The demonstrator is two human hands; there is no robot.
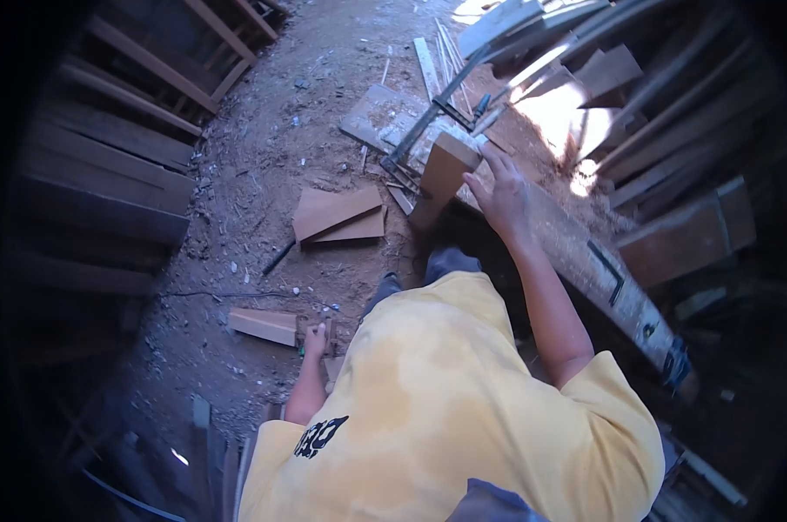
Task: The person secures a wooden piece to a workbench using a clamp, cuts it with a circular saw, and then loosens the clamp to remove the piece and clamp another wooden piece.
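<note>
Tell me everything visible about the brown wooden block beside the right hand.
The brown wooden block looks flat-faced and straight-edged, paler near its upper end, with its lower part in shadow. It slants in view at the far end of the long, dusty wooden bench. The right hand is close beside it; contact is unclear.

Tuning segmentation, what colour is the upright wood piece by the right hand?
Brown: the wood piece shows best in the head view.
</note>
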